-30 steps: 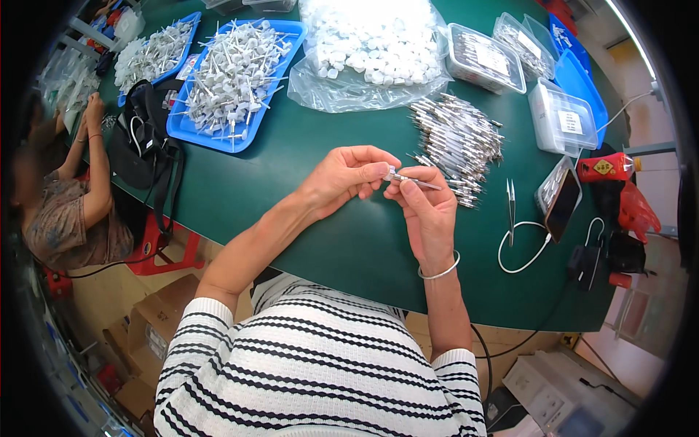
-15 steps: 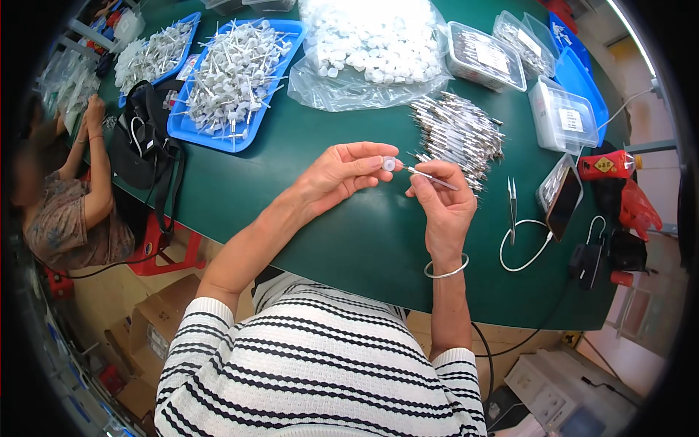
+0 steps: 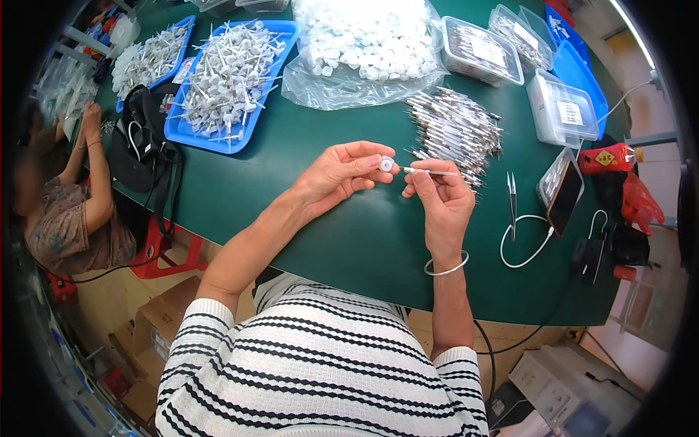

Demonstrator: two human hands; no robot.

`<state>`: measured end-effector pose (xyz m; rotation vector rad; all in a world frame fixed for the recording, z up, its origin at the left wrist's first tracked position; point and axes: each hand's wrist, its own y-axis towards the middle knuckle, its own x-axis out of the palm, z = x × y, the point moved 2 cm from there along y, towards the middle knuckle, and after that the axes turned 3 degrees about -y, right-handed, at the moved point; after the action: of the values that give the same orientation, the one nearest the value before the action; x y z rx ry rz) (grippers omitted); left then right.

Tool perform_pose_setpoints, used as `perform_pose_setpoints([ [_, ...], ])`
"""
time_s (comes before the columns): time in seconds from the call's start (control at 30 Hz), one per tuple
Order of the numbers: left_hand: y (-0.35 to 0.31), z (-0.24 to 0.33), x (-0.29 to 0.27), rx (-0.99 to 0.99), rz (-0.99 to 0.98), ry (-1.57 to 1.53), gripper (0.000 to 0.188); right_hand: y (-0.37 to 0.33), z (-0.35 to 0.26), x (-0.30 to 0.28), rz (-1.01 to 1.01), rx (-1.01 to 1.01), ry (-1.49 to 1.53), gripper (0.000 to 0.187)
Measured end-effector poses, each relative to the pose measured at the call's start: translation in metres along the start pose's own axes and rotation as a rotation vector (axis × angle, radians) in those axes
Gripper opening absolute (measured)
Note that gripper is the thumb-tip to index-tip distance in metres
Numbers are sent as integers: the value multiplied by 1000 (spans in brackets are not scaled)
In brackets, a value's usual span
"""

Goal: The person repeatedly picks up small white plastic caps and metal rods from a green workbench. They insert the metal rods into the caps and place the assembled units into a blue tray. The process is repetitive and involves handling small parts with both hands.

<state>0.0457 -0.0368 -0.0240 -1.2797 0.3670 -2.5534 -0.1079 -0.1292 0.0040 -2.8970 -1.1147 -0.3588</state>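
We see a thin rod pointing left at a small white cap.
The rod runs side to side, its left tip just beside the cap; we cannot tell if they touch. Our right hand pinches the rod from the right. Our left hand pinches the cap from the left, with the cap's round face turned toward us. Both hands are over the green worktop. Beyond the right hand, we see a pile of rods.
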Motion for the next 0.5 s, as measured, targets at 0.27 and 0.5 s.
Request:
perform_pose_setpoints([
  [0.27, 0, -2, 1, 5, -3, 33, 27, -2, -2, 4, 31, -54, -110, 12],
  [0.5, 0, -3, 2, 13, -5, 45, 26, -3, -1, 4, 41, -92, -232, 11],
])
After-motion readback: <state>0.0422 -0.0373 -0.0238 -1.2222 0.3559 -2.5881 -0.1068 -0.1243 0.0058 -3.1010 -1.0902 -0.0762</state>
